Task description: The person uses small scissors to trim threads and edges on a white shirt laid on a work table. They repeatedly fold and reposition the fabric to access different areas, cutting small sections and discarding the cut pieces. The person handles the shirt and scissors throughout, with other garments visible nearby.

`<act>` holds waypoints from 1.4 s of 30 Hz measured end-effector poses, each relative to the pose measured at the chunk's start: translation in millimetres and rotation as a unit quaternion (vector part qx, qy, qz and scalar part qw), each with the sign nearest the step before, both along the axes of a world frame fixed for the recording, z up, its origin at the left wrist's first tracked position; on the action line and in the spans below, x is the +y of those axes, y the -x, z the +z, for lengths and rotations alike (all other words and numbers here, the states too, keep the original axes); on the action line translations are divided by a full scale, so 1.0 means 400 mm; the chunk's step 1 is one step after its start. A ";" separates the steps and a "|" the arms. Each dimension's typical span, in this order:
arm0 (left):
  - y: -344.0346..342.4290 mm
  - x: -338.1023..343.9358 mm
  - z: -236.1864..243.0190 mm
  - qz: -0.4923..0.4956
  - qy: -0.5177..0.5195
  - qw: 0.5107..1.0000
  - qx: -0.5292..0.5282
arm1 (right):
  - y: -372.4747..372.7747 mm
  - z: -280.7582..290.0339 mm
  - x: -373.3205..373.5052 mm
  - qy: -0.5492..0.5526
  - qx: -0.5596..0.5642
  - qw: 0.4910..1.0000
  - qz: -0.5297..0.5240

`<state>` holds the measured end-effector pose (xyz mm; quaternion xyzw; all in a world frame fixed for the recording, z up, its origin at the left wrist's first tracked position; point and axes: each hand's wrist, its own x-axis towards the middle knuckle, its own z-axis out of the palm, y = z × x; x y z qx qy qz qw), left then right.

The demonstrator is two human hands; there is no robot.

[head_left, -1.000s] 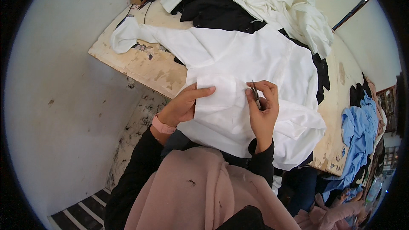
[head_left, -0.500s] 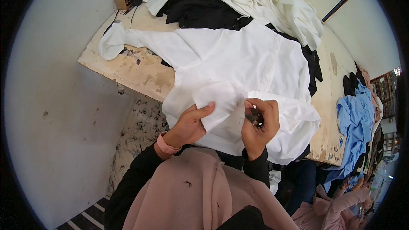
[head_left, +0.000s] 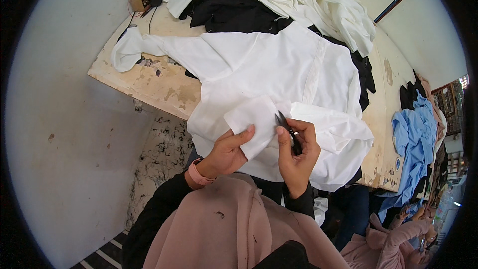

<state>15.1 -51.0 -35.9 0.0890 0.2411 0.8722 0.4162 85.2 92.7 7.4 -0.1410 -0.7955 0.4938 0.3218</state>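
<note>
- While left hand (head_left: 226, 152) pinches the white garment (head_left: 269, 69) fold taut, right hand (head_left: 298, 152) grips small snips (head_left: 289, 132).
- Judgement: snip only loose thread, keep the tips off the cloth.

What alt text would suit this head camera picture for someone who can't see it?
Seen from above, a person's left hand lifts a fold of a white shirt while the right hand holds small dark thread snips against it. The shirt lies on a worn wooden table among more white and black garments.
</note>
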 end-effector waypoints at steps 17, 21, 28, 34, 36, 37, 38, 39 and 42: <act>-0.006 0.000 -0.011 -0.012 -0.022 0.999 -0.033 | 0.013 -0.012 0.011 -0.031 -0.011 0.999 -0.009; -0.007 0.003 -0.014 -0.018 -0.043 0.998 -0.052 | 0.010 -0.014 0.003 0.044 -0.007 0.999 -0.009; 0.076 -0.007 -0.037 -0.088 -0.239 0.965 0.068 | -0.038 -0.041 -0.055 -0.133 -0.027 0.988 0.070; 0.108 -0.102 0.108 -0.033 0.341 0.796 0.499 | -0.037 -0.056 -0.001 -0.042 -0.032 0.998 0.037; 0.067 -0.104 0.165 0.005 0.446 0.712 0.542 | -0.036 -0.051 0.004 0.036 -0.032 0.997 0.064; 0.058 -0.101 0.187 0.033 0.481 0.667 0.568 | -0.035 -0.048 0.001 0.062 -0.047 0.995 0.065; 0.059 -0.085 0.199 0.160 0.439 0.522 0.713 | -0.031 -0.044 -0.004 0.083 -0.048 0.993 0.069; 0.057 -0.071 0.207 0.214 0.433 0.459 0.746 | -0.028 -0.040 -0.012 0.103 -0.050 0.991 0.068; 0.089 -0.017 0.192 0.273 0.376 0.353 0.812 | -0.020 -0.018 -0.034 0.180 0.014 0.978 0.107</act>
